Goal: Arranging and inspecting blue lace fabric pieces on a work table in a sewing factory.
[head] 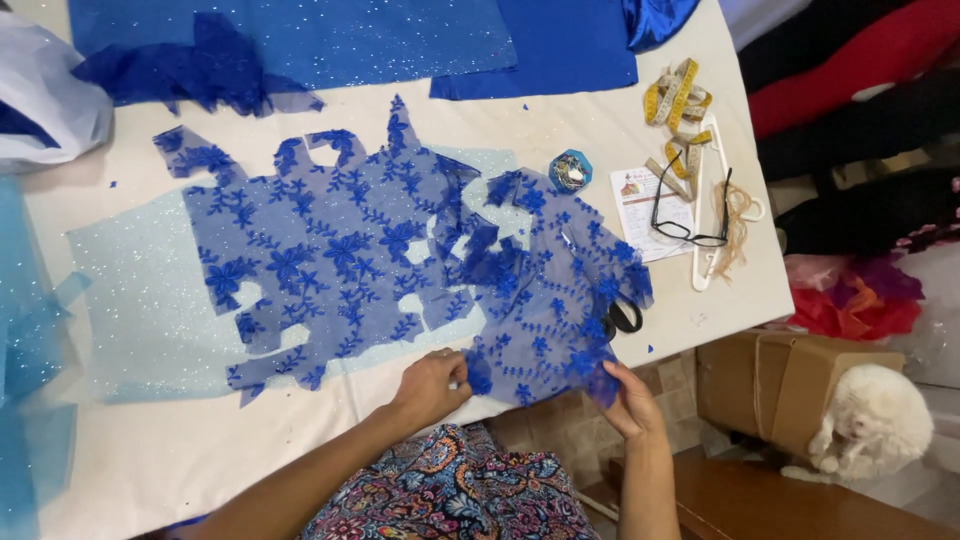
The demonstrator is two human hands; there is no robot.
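- Head view looks down on a cream-topped bench point(180, 450) spread with blue fabrics.
- Left hand point(432, 385) rests at the near edge of the bench, its fingers point(455, 372) closed together in a pinch on the lower hem of a royal-blue floral lace piece point(340, 250).
- Right hand point(628, 400) sits just off the bench edge, its fingers clamped on the lower right corner of the same lace, where it bunches darker.
- That lace lies flat across the middle of the bench, on top of a pale blue glitter fabric point(140, 300); its right part is rumpled and hangs slightly past the edge.
- Black scissors point(626, 317) peek out from under the lace's right side.
- Beyond it lie a small round pin box point(570, 171), a paper slip point(645, 205), black-framed glasses point(690, 215), a white hanger point(712, 200) and a yellow tape measure point(675, 95).
- A white fluffy animal point(875, 420) sits on the floor beside a cardboard box point(770, 385).
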